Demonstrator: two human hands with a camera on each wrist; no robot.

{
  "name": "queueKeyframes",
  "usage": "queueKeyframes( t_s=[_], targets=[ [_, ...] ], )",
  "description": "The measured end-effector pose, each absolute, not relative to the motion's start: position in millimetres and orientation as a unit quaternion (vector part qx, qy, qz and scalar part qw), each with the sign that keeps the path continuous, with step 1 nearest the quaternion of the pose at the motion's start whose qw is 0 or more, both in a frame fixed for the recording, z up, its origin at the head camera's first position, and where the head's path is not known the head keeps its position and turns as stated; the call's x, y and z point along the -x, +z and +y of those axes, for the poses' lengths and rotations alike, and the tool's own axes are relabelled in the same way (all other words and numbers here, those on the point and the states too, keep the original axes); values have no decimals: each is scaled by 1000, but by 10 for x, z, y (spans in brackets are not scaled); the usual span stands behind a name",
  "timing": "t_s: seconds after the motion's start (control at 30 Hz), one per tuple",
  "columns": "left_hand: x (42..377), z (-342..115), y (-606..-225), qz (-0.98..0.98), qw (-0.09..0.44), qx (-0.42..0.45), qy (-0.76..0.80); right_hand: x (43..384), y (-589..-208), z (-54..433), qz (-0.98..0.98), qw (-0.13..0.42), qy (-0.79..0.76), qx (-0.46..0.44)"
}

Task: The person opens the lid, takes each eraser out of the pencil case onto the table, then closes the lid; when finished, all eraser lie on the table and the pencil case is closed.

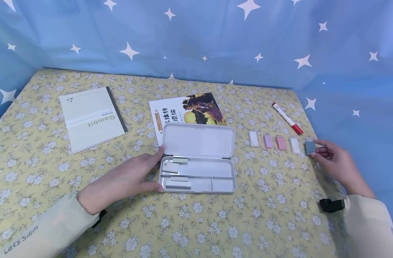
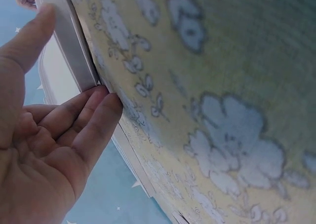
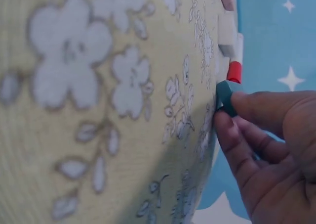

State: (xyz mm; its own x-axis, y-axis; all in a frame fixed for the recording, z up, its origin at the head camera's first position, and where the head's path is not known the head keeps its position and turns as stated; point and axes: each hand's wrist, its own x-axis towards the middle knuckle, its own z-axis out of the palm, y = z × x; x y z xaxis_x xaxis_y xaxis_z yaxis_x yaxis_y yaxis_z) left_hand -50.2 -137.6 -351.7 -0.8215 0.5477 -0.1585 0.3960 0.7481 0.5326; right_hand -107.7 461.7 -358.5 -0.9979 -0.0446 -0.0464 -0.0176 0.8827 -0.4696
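Note:
An opened white pencil case point(image 1: 196, 166) lies on the table, its lid point(image 1: 199, 140) tipped back. Inside are several pale eraser-like blocks, a green one point(image 1: 180, 161) among them. My left hand point(image 1: 132, 175) holds the case's left end, thumb at the near corner and index finger by the lid; the left wrist view has its fingertips point(image 2: 114, 103) at the case's edge. Over at the table's right side, my right hand point(image 1: 336, 161) pinches a dark teal eraser point(image 1: 310, 147) between thumb and fingers. In the right wrist view that eraser point(image 3: 227, 95) is tilted, with the fingertips partly covering it.
Left of the teal eraser runs a row of small blocks: white point(image 1: 295, 146), pink point(image 1: 281, 143), purple point(image 1: 268, 141) and white point(image 1: 253, 138). A red-capped marker point(image 1: 287, 118) lies behind them. An illustrated book point(image 1: 186, 111) sits partly under the lid; a notebook point(image 1: 91, 120) lies left.

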Motion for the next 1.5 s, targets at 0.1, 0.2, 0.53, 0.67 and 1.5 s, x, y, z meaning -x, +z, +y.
queueKeyframes(
  t_s=[0.1,0.2,0.53,0.67,1.5],
  targets=[
    [514,-1368,-3523,922,154,-256,246,1096,-3568,4636,971,45,-235,14],
    [518,-1359,-3524,922,154,-255,248,1122,-3543,4653,971,61,-229,10],
    [502,-1324,-3560,921,162,-250,252,1165,-3502,4739,977,93,-192,15],
    [505,-1326,-3556,922,160,-250,250,1165,-3527,4750,977,95,-191,14],
    [507,-1375,-3502,922,166,-249,247,1130,-3283,4048,978,-38,-192,65]
  ],
)
